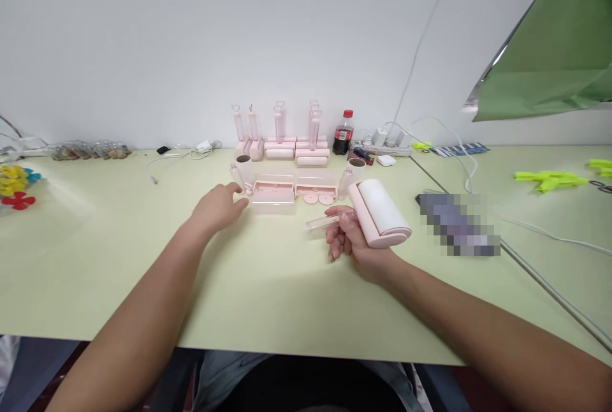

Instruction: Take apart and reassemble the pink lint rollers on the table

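Observation:
My right hand [345, 236] grips the clear pink handle of a lint roller [382, 211], its white roll and pink casing raised over the table. My left hand [222, 205] reaches forward, thumb and fingers apart, close to a small pink heart-shaped piece [248, 189] beside a paper tube [245, 171]. Just right of it are an open pink case [273, 197] with a clear cover and a second open case [315, 189]. Two pink discs [318, 199] lie at the second case. Another tube [356, 168] and a clear handle [345, 182] stand behind the roller.
Several assembled pink lint rollers [280, 147] stand by the wall, beside a cola bottle [343, 133]. Chargers and cables [382, 139] lie at the back right. A pixelated phone-like object [456, 224] is right of my right hand. Colourful plastic pieces [19, 189] sit far left.

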Demonstrator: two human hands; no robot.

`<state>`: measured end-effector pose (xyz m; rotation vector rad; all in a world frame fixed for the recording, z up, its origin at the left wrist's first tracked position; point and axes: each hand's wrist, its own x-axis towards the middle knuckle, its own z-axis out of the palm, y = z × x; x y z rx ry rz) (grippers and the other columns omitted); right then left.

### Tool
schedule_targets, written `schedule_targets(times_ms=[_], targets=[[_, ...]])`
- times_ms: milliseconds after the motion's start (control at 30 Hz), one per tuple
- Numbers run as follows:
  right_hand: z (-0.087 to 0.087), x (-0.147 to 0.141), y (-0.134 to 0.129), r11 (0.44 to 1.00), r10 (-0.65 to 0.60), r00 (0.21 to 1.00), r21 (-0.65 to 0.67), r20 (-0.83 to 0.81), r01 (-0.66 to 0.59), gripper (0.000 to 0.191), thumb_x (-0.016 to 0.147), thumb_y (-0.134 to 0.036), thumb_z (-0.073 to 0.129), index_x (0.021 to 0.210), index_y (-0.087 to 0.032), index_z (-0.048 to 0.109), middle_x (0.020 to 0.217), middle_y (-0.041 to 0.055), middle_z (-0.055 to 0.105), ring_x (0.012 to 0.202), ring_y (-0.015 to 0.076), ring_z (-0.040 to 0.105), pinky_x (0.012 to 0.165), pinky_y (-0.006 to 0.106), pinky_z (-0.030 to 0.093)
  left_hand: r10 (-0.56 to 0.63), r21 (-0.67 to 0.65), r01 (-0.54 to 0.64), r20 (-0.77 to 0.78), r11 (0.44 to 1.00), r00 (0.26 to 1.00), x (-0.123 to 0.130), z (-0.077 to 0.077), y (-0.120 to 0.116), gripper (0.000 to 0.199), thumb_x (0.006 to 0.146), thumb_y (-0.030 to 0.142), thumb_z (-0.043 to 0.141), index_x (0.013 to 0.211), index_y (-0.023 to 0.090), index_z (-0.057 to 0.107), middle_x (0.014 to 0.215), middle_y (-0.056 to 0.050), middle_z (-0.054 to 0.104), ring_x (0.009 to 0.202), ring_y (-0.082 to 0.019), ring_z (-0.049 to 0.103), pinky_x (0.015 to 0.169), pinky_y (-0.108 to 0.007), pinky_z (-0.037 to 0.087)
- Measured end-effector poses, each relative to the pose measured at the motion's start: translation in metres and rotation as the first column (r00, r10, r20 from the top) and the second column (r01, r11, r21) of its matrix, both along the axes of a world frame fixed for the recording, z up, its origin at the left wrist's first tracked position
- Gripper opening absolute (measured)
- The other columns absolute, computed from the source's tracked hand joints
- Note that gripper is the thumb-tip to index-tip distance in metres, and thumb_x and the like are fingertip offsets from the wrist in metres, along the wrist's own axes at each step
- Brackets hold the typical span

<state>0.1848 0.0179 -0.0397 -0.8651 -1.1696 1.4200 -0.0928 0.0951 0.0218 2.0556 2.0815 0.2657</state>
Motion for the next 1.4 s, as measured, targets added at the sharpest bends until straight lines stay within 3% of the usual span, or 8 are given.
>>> schedule_targets(times_ms=[167, 267, 400, 500, 600, 800, 1067, 1400], targets=[[0.000, 0.000, 0.000, 1.000, -0.008, 1.000, 0.010, 0.026, 0.008, 0.040, 0.088, -0.054, 0.059, 0.111, -0.021, 0.055, 0.072, -0.0009, 0.065, 0.047, 0.0119, 0.059, 0.048, 0.029, 0.052, 0.003, -0.211, -0.014, -0.048, 0.977, 0.999, -0.021, -0.002, 0.009, 0.021, 0.074, 0.037, 0.059, 0.081, 0.019, 0.065, 0.087, -0.010, 0.068, 0.075, -0.024, 0.061, 0.057, -0.030, 0.038], [0.001, 0.001, 0.001, 0.999, -0.011, 0.999, 0.030, 0.033, 0.010, 0.040, 0.086, -0.053, 0.062, 0.110, -0.021, 0.055, 0.073, -0.0008, 0.066, 0.048, 0.0119, 0.060, 0.049, 0.028, 0.051, -0.078, -0.237, 0.122, 0.188, 0.964, 0.979, -0.010, 0.001, -0.002, 0.020, 0.075, 0.035, 0.060, 0.065, 0.018, 0.058, 0.068, -0.005, 0.062, 0.054, -0.015, 0.050, 0.049, -0.027, 0.032], [0.002, 0.003, -0.001, 0.999, 0.017, 0.999, 0.033, 0.043, -0.018, 0.036, 0.080, -0.046, 0.071, 0.103, -0.021, 0.058, 0.067, -0.0018, 0.066, 0.049, 0.0137, 0.063, 0.049, 0.027, 0.050, -0.175, -0.161, 0.433, 0.750, 0.887, 0.637, 0.019, 0.004, -0.021, 0.029, 0.080, 0.045, 0.063, 0.077, 0.017, 0.058, 0.069, 0.000, 0.059, 0.050, -0.008, 0.048, 0.048, -0.023, 0.038], [0.001, 0.003, -0.003, 0.999, 0.042, 0.999, 0.022, -0.004, -0.042, 0.032, 0.081, -0.042, 0.071, 0.103, -0.022, 0.059, 0.066, -0.0022, 0.067, 0.049, 0.0147, 0.065, 0.050, 0.028, 0.051, -0.184, -0.107, 0.566, 0.883, 0.818, 0.432, 0.039, -0.003, -0.031, 0.034, 0.076, 0.046, 0.071, 0.081, 0.016, 0.055, 0.069, 0.001, 0.060, 0.053, -0.009, 0.054, 0.050, -0.022, 0.042], [-0.001, 0.003, -0.004, 0.998, 0.056, 0.998, 0.021, -0.039, -0.055, 0.031, 0.083, -0.039, 0.069, 0.106, -0.022, 0.060, 0.068, -0.0016, 0.068, 0.051, 0.0150, 0.065, 0.051, 0.029, 0.053, -0.153, -0.123, 0.646, 0.922, 0.753, 0.355, 0.051, -0.012, -0.036, 0.036, 0.074, 0.044, 0.076, 0.081, 0.015, 0.054, 0.064, 0.002, 0.060, 0.053, -0.009, 0.057, 0.051, -0.021, 0.043], [-0.006, 0.004, -0.004, 0.994, 0.102, 0.992, 0.043, -0.078, -0.099, 0.034, 0.081, -0.042, 0.071, 0.107, -0.021, 0.065, 0.072, 0.0002, 0.069, 0.051, 0.0147, 0.065, 0.050, 0.029, 0.053, -0.125, -0.096, 0.650, 0.950, 0.754, 0.285, 0.058, -0.021, -0.039, 0.040, 0.074, 0.046, 0.076, 0.083, 0.016, 0.051, 0.066, 0.002, 0.061, 0.054, -0.009, 0.059, 0.053, -0.022, 0.043], [-0.007, 0.006, -0.003, 0.988, 0.154, 0.988, -0.012, -0.034, -0.154, 0.028, 0.081, -0.037, 0.071, 0.102, -0.020, 0.069, 0.070, 0.0010, 0.069, 0.044, 0.0120, 0.059, 0.043, 0.025, 0.046, -0.261, -0.160, 0.795, 0.891, 0.585, 0.371, 0.066, -0.019, -0.051, 0.042, 0.091, 0.057, 0.049, 0.080, 0.016, 0.054, 0.061, 0.004, 0.052, 0.049, -0.007, 0.044, 0.049, -0.022, 0.035], [-0.005, 0.006, -0.005, 0.952, 0.294, 0.950, -0.054, -0.102, -0.300, 0.021, 0.077, -0.030, 0.073, 0.094, -0.018, 0.072, 0.063, 0.0017, 0.070, 0.038, 0.0099, 0.055, 0.039, 0.022, 0.044, -0.305, -0.153, 0.889, 0.902, 0.432, 0.304, 0.063, -0.019, -0.050, 0.041, 0.094, 0.051, 0.047, 0.074, 0.016, 0.052, 0.052, 0.005, 0.042, 0.046, -0.007, 0.035, 0.048, -0.022, 0.029]])
